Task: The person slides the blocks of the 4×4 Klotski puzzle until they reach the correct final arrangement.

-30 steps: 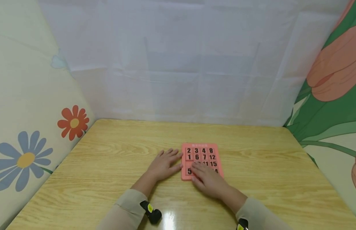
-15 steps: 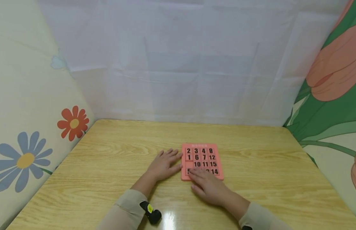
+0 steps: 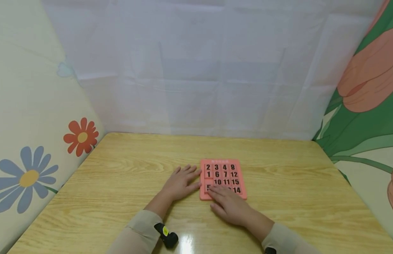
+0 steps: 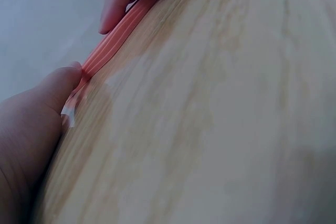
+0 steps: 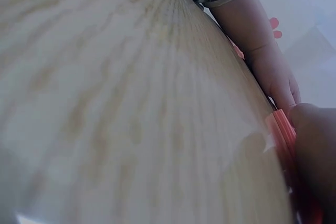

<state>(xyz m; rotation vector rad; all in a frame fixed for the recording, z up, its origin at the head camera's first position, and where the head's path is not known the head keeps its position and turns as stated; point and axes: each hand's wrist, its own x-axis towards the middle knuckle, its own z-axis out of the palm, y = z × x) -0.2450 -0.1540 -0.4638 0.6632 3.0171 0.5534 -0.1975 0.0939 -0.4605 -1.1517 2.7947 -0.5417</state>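
Note:
A pink sliding number puzzle [image 3: 242, 178] lies flat on the wooden table. Its black-numbered tiles leave a gap at the left of the third row. My left hand [image 3: 179, 183] rests at the puzzle's left edge, fingers spread, thumb and fingertips against the frame. Across the bottom row lies my right hand [image 3: 231, 206], its fairly straight fingertips touching the tile marked 5 [image 3: 208, 188] and covering the tiles beside it. In the left wrist view the left thumb [image 4: 60, 85] meets the pink side edge. The right wrist view shows little of the right fingers.
The wood-grain table [image 3: 120, 162] spreads around the puzzle. White sheeting [image 3: 196, 70] hangs behind its back edge. Flower-printed panels stand at left and right. A black wrist camera [image 3: 169, 238] sits on the left sleeve cuff.
My right hand has drawn back from the third row to the bottom row, uncovering the 10. The 5 tile has shifted slightly up toward the gap. My left hand stays put.

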